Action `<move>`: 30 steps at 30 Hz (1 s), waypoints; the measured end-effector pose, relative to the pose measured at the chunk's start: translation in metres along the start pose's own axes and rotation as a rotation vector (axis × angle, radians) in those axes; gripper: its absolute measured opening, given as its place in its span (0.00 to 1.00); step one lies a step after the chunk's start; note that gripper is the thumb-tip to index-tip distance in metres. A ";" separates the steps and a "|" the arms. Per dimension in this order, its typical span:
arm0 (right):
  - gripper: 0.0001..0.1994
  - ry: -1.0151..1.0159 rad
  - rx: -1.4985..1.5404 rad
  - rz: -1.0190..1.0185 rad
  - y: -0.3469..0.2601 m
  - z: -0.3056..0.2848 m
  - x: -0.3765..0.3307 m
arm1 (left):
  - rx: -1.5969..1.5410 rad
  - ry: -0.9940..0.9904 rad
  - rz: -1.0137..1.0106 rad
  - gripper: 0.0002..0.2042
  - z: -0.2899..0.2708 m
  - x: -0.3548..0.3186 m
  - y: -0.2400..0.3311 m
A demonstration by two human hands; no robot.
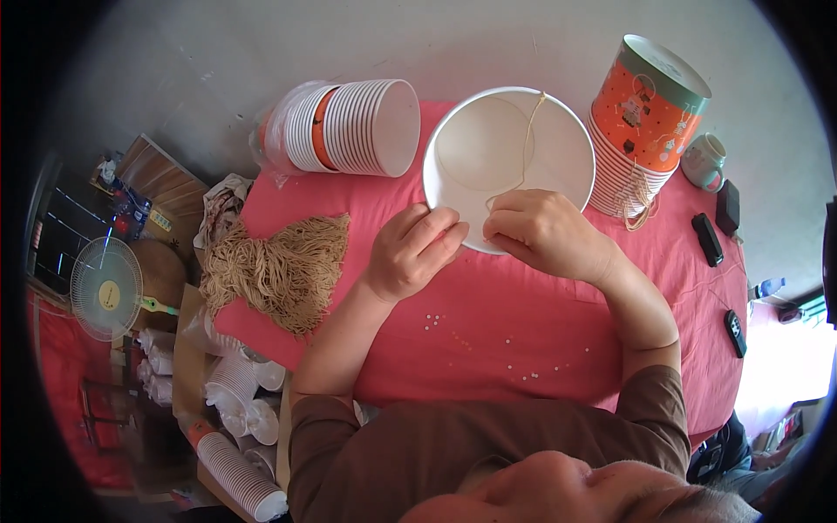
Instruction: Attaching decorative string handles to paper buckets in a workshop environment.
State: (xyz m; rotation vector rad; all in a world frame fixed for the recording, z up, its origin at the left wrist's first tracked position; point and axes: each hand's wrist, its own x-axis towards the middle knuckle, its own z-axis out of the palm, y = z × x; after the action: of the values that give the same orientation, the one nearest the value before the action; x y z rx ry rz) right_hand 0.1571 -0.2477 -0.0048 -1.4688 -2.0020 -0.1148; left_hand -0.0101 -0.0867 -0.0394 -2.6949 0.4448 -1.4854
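Note:
A white paper bucket (pixel 475 152) stands in front of me with its mouth toward me. From the far part of its rim, a thin tan cord (pixel 527 150) runs down across the inside to the near side. My left hand (pixel 414 248) has its fingers closed on the near left rim. Beside it, at the near rim, my right hand (pixel 542 231) is closed in a pinch on the cord's lower end. Its fingertips are partly hidden behind the knuckles.
A pink cloth (pixel 471 314) covers the table. A bundle of tan cords (pixel 279 270) lies left, below a nested stack of paper buckets (pixel 353 126). Right are an orange-patterned bucket stack (pixel 649 109), a mug (pixel 704 161) and a remote (pixel 735 334). Small white dots (pixel 527 375) lie nearer me.

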 end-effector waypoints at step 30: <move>0.05 -0.066 0.330 0.076 0.002 0.001 0.004 | -0.041 0.000 -0.027 0.13 0.001 0.000 0.000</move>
State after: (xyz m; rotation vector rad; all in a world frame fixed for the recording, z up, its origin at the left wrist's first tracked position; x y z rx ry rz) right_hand 0.1579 -0.2429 -0.0040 -1.3459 -1.9049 0.2865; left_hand -0.0094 -0.0865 -0.0399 -2.7428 0.4448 -1.5001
